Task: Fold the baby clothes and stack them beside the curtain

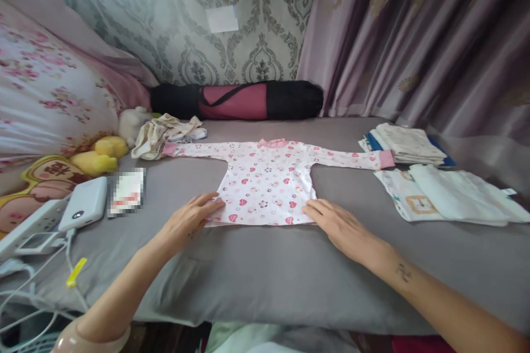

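A small white long-sleeved shirt with pink hearts, pink cuffs and a pink collar lies spread flat on the grey sheet, both sleeves stretched outward. On its lower left corner rests my left hand, fingers extended over the fabric. My right hand lies at the lower right corner, its fingers also stretched out on the cloth. Both thumbs are mostly hidden. The hem runs nearly straight between the two hands.
Folded cloths and a folded white garment lie at the right. Left are crumpled clothes, plush toys, a white power bank and a power strip with cables. A black-and-maroon rolled bag lies along the wall.
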Demonstrator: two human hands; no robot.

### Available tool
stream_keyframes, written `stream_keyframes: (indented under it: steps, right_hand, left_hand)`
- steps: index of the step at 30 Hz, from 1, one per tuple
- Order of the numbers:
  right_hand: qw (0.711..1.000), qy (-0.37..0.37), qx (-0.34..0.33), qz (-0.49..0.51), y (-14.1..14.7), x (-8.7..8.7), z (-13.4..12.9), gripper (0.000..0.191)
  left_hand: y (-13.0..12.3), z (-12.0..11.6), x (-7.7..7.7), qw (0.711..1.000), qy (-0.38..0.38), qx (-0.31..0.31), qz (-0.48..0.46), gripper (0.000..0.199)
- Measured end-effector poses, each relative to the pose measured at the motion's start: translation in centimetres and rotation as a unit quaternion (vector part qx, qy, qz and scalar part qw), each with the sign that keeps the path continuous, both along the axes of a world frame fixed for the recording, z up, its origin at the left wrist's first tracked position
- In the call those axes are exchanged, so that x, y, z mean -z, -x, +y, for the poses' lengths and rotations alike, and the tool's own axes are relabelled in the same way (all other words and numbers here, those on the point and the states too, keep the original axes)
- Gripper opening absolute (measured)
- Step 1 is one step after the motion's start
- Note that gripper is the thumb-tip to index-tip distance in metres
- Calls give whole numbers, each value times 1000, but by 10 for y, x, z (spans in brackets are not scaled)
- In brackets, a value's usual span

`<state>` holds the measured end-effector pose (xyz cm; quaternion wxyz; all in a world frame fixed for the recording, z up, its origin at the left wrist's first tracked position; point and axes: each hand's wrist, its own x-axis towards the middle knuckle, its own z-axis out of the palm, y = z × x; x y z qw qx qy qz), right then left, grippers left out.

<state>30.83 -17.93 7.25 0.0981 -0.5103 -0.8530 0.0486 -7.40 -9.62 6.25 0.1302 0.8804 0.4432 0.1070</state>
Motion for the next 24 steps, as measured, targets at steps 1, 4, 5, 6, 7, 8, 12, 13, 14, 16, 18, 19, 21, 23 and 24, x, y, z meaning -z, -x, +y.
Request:
stream_keyframes:
  steps: [1, 4, 5, 6, 7, 8, 12, 13, 14, 16, 18, 19, 21, 23, 24]
  right_hand:
    - [1000, 8, -2, 2, -2, 1, -1, 50]
    - [999, 32, -11, 14, -10, -1, -6, 53]
    - [999, 43, -14, 24, -13, -4, -7, 51]
    - [997, 61, -18, 37, -15, -9, -8, 46]
    - [994, 88, -18, 55, -17, -14, -7, 40]
    - [989, 121, -11, 78, -19, -20, -4, 33]
    - [956, 210, 124, 165, -28, -27, 22, 28]
    - [950, 201, 174, 164, -30, -24, 30, 31]
    - [945, 188, 218, 154, -31, -18, 37, 32]
    - [939, 171, 273, 123, -31, -6, 47, 32]
    - [937, 174, 284, 110, -26, 5, 50, 29]
    - [936, 177, 283, 111, -22, 8, 48, 27]
    - [935, 175, 285, 117, -13, 11, 44, 23]
    - [931, 172, 297, 126, -4, 9, 38, 20]
    - [928, 169, 303, 131, 1, 7, 35, 20]
  left_hand:
    - [1, 2, 3, 1000, 13, 16, 4, 51]
    - [7, 6, 8, 999, 38, 27, 7, 45]
    - [9, 6, 7, 999, 44, 26, 1, 43]
    - [11, 5, 4, 998, 51, 28, -7, 42]
    - [12, 4, -1, 998, 60, 32, -16, 40]
    - [11, 3, -7, 996, 71, 38, -26, 39]
    - [-9, 12, -36, 992, 105, 41, -58, 33]
    - [-20, 19, -41, 991, 103, 47, -66, 31]
    - [-33, 29, -43, 991, 99, 61, -72, 31]
    - [-66, 52, -41, 987, 88, 113, -79, 31]
    - [-108, 80, -31, 981, 81, 156, -76, 32]
    - [-131, 94, -23, 978, 71, 177, -81, 32]
    - [-178, 119, -6, 973, 54, 205, -93, 32]
    - [-224, 140, 10, 975, 24, 201, -93, 35]
    - [-244, 147, 17, 978, 11, 190, -86, 38]
